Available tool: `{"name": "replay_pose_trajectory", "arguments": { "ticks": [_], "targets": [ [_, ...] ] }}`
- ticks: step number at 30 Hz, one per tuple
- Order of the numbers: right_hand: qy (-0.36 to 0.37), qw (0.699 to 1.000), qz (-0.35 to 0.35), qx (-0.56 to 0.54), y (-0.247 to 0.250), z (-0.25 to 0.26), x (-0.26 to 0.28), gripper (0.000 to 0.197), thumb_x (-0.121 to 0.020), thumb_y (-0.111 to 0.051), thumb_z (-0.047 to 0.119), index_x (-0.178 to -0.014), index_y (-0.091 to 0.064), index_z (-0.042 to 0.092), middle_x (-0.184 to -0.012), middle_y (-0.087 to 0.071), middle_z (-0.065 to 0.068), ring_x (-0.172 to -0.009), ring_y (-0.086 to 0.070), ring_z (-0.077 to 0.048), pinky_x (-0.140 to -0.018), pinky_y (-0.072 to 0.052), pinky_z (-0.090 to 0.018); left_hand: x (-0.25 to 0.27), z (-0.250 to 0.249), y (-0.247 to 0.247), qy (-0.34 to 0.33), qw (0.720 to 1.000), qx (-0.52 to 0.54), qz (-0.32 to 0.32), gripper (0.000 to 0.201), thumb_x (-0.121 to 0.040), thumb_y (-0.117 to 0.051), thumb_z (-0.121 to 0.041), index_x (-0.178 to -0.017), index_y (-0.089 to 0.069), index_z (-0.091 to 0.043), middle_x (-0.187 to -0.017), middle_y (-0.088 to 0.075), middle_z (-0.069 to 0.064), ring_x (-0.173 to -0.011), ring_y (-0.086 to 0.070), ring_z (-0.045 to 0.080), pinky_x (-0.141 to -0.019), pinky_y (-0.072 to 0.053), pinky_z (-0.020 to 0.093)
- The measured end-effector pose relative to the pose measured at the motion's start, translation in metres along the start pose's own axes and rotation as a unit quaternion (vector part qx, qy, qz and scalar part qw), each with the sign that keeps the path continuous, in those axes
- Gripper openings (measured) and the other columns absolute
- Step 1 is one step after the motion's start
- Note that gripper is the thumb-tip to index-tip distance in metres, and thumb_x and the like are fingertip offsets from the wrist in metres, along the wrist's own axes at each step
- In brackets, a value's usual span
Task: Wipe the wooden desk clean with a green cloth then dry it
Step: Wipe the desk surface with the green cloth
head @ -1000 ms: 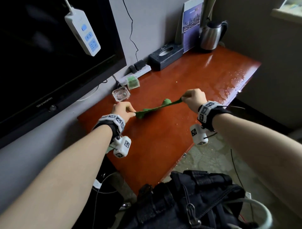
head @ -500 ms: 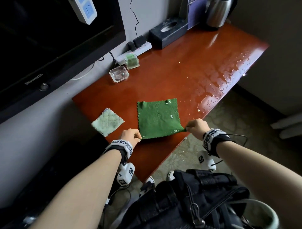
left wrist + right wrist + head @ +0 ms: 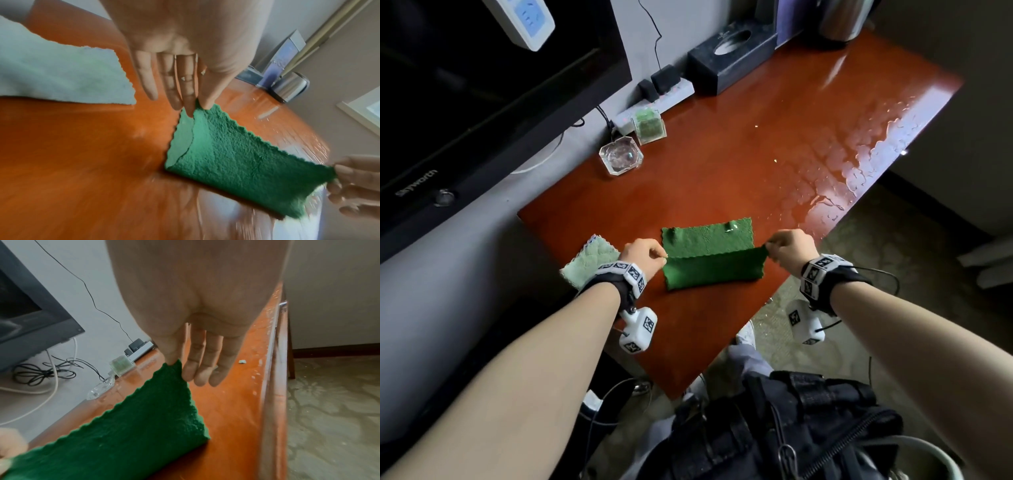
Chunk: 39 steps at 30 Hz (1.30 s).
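green cloth (image 3: 709, 255) lies on the desk's (image 3: 739, 164) near end, half-folded, left hand (image 3: 642, 255) and right hand (image 3: 789, 250) each pinching a corner of its lifted edge; water (image 3: 859, 171) along the far edge, so wiping and drying both look undone.

The cloth (image 3: 707, 253) lies on the desk (image 3: 739, 164) near its front edge, its near half raised over the far half between the left hand (image 3: 643, 255) and right hand (image 3: 789, 250), each at a corner. A second cloth (image 3: 590, 262) lies left of it. Behind stand an ashtray (image 3: 621, 159), box (image 3: 649, 125), power strip (image 3: 657, 99) and tissue box (image 3: 732, 58)
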State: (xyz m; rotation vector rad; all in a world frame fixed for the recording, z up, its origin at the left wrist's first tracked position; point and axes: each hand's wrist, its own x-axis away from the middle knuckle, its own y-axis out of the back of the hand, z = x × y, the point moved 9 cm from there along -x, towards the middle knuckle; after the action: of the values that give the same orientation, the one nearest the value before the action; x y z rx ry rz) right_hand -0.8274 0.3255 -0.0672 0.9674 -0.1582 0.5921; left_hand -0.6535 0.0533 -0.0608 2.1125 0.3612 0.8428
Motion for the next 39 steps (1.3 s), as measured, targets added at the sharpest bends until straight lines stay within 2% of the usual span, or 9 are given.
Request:
{"name": "replay_pose_trajectory", "arguments": {
  "ticks": [4,9,13,16,20,24,31,36,39],
  "targets": [
    [0.008,1.0,0.003,-0.012,-0.001,0.014,-0.055,0.015,-0.087,-0.06,0.015,-0.093,-0.074,0.012,-0.075,-0.071,-0.006,-0.067,-0.064,-0.021,-0.07,-0.058,-0.035,-0.037,-0.005,0.016,0.061,0.996,0.029,-0.063,0.015,-0.089,-0.06,-0.012,-0.085,-0.069,-0.023,-0.081,-0.062,-0.008,-0.09,-0.05,0.018,-0.075,-0.034,0.026],
    [-0.011,0.997,0.058,0.058,-0.017,0.012,-0.105,0.025,-0.084,-0.054,0.016,-0.103,-0.069,0.022,-0.095,-0.07,-0.008,-0.089,-0.065,-0.029,-0.075,-0.052,-0.029,-0.059,0.011,-0.003,0.173,0.978,0.037,-0.113,0.027,-0.084,-0.051,0.001,-0.102,-0.063,-0.016,-0.098,-0.068,0.007,-0.093,-0.052,0.025,-0.072,-0.038,0.029],
    [0.063,0.984,0.092,0.135,-0.03,0.027,-0.128,0.031,-0.082,-0.055,0.013,-0.111,-0.065,0.018,-0.111,-0.06,-0.012,-0.105,-0.058,-0.034,-0.087,-0.048,-0.035,-0.045,0.022,-0.041,0.257,0.961,0.047,-0.09,0.026,-0.084,-0.062,-0.007,-0.108,-0.061,-0.013,-0.111,-0.065,0.013,-0.108,-0.055,0.032,-0.082,-0.045,0.037],
    [0.124,0.967,0.138,0.173,-0.045,0.044,-0.134,0.028,-0.082,-0.058,0.015,-0.109,-0.065,0.016,-0.107,-0.055,-0.013,-0.101,-0.058,-0.035,-0.084,-0.048,-0.036,-0.029,0.027,-0.057,0.293,0.951,0.041,-0.091,0.027,-0.085,-0.067,-0.018,-0.111,-0.06,-0.019,-0.114,-0.063,0.009,-0.106,-0.06,0.03,-0.072,-0.038,0.031],
    [0.151,0.945,0.184,0.224,-0.061,0.058,-0.134,0.035,-0.08,-0.067,0.029,-0.111,-0.059,0.015,-0.106,-0.05,-0.011,-0.098,-0.058,-0.034,-0.079,-0.051,-0.038,-0.027,0.025,-0.058,0.307,0.946,0.037,-0.1,0.028,-0.087,-0.068,-0.022,-0.112,-0.057,-0.02,-0.115,-0.061,0.008,-0.104,-0.061,0.03,-0.071,-0.038,0.031],
    [0.176,0.911,0.218,0.304,-0.073,0.06,-0.127,0.052,-0.079,-0.072,0.034,-0.122,-0.05,0.012,-0.116,-0.05,-0.011,-0.112,-0.049,-0.031,-0.083,-0.049,-0.039,-0.037,0.012,-0.048,0.269,0.953,0.012,-0.135,0.033,-0.085,-0.071,-0.017,-0.112,-0.053,-0.019,-0.117,-0.052,0.01,-0.102,-0.059,0.031,-0.072,-0.047,0.036],
    [0.182,0.899,0.214,0.335,-0.079,0.046,-0.116,0.038,-0.089,-0.062,0.029,-0.12,-0.052,0.009,-0.118,-0.054,-0.01,-0.116,-0.047,-0.029,-0.085,-0.049,-0.04,-0.073,-0.009,-0.041,0.148,0.982,-0.056,-0.108,0.049,-0.082,-0.073,-0.008,-0.121,-0.05,-0.027,-0.123,-0.043,0.008,-0.102,-0.055,0.027,-0.075,-0.053,0.04],
    [0.177,0.902,0.222,0.327,-0.078,0.045,-0.116,0.032,-0.086,-0.063,0.03,-0.111,-0.057,0.011,-0.114,-0.059,-0.009,-0.113,-0.05,-0.03,-0.08,-0.048,-0.035,-0.085,-0.015,-0.041,0.088,0.986,-0.137,-0.044,0.027,-0.087,-0.07,-0.019,-0.107,-0.054,-0.028,-0.114,-0.045,0.002,-0.098,-0.05,0.022,-0.072,-0.048,0.037],
    [0.167,0.907,0.229,0.31,-0.074,0.044,-0.117,0.028,-0.08,-0.064,0.027,-0.104,-0.06,0.014,-0.106,-0.062,-0.009,-0.099,-0.057,-0.029,-0.068,-0.045,-0.03,-0.088,-0.014,-0.042,0.07,0.986,-0.148,-0.018,0.013,-0.089,-0.068,-0.021,-0.096,-0.059,-0.025,-0.105,-0.046,0.0,-0.097,-0.048,0.021,-0.071,-0.042,0.033]
  ]
}}
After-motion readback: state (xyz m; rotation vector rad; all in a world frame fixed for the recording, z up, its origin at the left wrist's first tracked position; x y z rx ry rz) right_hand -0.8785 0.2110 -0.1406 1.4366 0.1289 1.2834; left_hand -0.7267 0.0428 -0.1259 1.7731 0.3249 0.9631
